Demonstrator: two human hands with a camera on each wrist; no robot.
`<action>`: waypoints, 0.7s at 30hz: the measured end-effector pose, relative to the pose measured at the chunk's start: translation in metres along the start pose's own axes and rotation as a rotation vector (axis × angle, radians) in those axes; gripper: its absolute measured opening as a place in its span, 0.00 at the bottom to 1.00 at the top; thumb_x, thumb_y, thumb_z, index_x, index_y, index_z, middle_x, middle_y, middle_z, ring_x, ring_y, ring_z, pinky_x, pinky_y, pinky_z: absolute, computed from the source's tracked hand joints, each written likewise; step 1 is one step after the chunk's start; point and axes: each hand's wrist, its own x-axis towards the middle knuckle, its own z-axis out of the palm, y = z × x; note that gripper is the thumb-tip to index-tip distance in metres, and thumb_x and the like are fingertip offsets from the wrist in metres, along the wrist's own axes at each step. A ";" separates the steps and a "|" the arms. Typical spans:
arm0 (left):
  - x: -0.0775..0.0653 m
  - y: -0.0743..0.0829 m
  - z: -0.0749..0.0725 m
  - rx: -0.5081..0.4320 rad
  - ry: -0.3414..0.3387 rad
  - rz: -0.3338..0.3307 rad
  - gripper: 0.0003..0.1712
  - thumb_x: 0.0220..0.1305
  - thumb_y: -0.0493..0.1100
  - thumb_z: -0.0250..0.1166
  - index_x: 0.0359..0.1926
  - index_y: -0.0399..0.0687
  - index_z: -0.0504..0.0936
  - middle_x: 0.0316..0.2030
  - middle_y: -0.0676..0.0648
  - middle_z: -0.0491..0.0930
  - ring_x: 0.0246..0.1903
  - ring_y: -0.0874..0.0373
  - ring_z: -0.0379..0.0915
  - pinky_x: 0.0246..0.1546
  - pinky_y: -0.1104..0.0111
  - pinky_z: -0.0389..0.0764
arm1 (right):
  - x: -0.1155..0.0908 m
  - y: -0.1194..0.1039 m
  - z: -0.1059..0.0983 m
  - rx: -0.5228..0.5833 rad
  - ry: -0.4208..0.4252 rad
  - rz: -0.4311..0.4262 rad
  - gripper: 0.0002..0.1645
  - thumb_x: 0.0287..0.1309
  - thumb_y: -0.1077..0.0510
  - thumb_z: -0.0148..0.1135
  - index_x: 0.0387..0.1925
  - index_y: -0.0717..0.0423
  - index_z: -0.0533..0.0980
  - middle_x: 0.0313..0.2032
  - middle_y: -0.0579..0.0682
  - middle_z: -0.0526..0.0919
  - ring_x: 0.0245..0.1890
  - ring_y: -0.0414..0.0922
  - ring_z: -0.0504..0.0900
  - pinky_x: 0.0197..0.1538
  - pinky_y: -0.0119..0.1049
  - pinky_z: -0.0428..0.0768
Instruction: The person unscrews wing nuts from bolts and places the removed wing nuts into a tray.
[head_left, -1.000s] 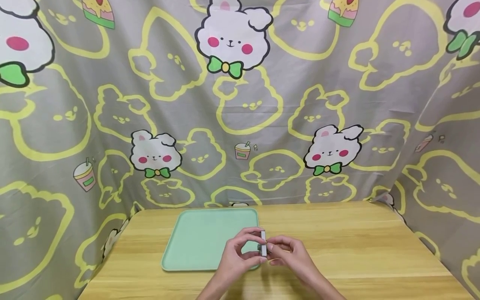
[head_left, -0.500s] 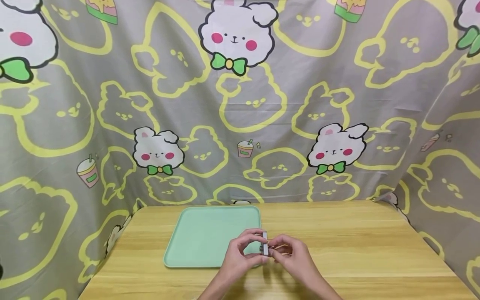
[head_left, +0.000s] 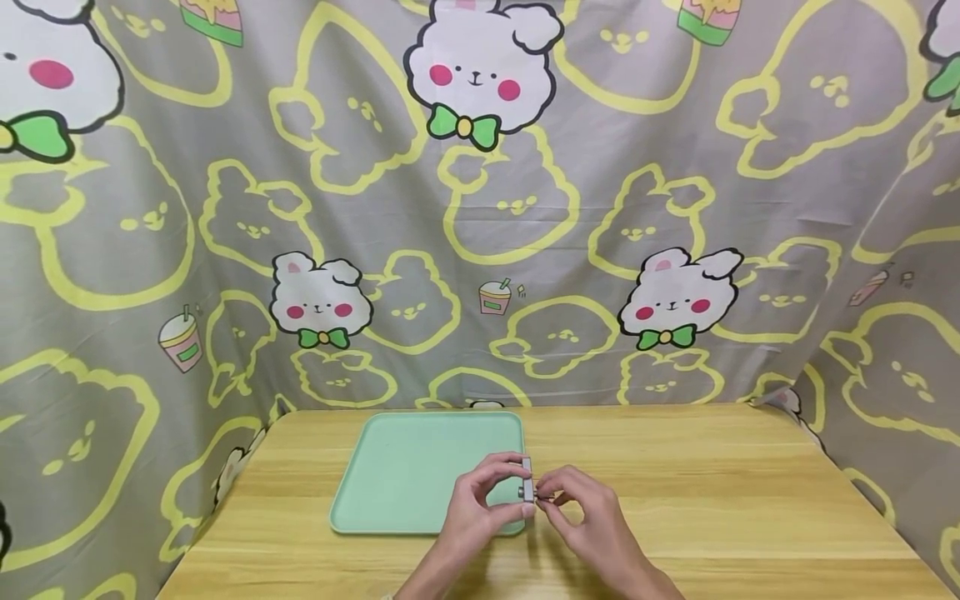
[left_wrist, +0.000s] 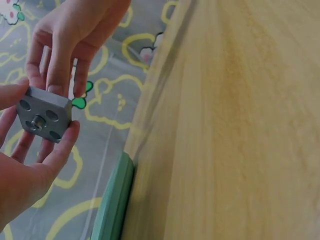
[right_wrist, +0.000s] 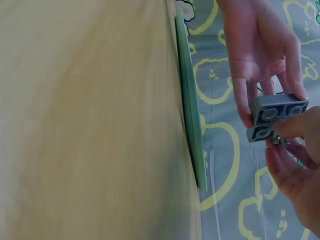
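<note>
Above the table in the head view, my left hand (head_left: 476,504) grips a grey square block (head_left: 527,480) by its edges, holding it upright. The left wrist view shows several round holes in the block (left_wrist: 44,115); a small metal screw end (left_wrist: 38,122) sticks out of one. On the block's other side my right hand (head_left: 596,517) pinches a small metal part with thumb and fingers. In the right wrist view, recessed rings mark the block's face (right_wrist: 270,115), and a threaded screw (right_wrist: 281,141) shows beside the right fingertips, which partly hide it.
A mint-green tray (head_left: 405,475) lies flat on the wooden table (head_left: 712,483), just behind and left of the hands. Beyond the table's back edge hangs a grey patterned cloth (head_left: 540,275), which also covers both sides.
The right thumb and fingers have shifted at the screw side, and more of the small metal part shows there. My left hand keeps its grip on the block. The head view has shifted slightly.
</note>
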 end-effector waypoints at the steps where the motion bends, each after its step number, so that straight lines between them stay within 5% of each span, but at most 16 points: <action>1: 0.000 0.001 0.000 -0.002 0.001 0.000 0.20 0.55 0.30 0.76 0.50 0.36 0.84 0.61 0.34 0.76 0.62 0.40 0.74 0.69 0.52 0.70 | 0.000 0.000 -0.001 -0.014 -0.001 -0.036 0.23 0.49 0.76 0.75 0.38 0.48 0.81 0.40 0.42 0.84 0.38 0.39 0.84 0.38 0.27 0.85; 7: 0.000 0.003 0.000 -0.045 0.001 -0.019 0.20 0.56 0.29 0.75 0.50 0.35 0.84 0.62 0.31 0.73 0.64 0.36 0.71 0.65 0.54 0.75 | 0.002 -0.002 -0.004 -0.073 -0.026 -0.157 0.05 0.67 0.65 0.66 0.37 0.52 0.80 0.42 0.48 0.82 0.39 0.41 0.84 0.43 0.28 0.85; 12: 0.000 0.005 0.000 -0.115 -0.008 -0.020 0.20 0.56 0.26 0.74 0.51 0.30 0.82 0.63 0.26 0.69 0.65 0.32 0.68 0.49 0.54 0.87 | 0.006 -0.007 -0.008 -0.022 -0.030 -0.107 0.20 0.50 0.75 0.75 0.39 0.52 0.81 0.43 0.48 0.83 0.41 0.42 0.84 0.44 0.29 0.85; 16: 0.002 0.010 0.000 -0.130 0.002 0.004 0.21 0.55 0.25 0.74 0.51 0.30 0.82 0.63 0.26 0.69 0.64 0.32 0.68 0.49 0.52 0.87 | 0.011 -0.014 -0.015 0.100 -0.012 0.070 0.20 0.52 0.72 0.76 0.44 0.53 0.82 0.44 0.48 0.85 0.44 0.44 0.86 0.43 0.35 0.88; 21: 0.003 0.015 0.000 -0.130 0.003 0.046 0.20 0.54 0.24 0.74 0.49 0.29 0.82 0.62 0.24 0.68 0.62 0.35 0.71 0.49 0.49 0.86 | 0.019 -0.022 -0.024 0.318 -0.002 0.439 0.08 0.65 0.62 0.70 0.45 0.56 0.82 0.44 0.53 0.86 0.45 0.46 0.87 0.44 0.40 0.89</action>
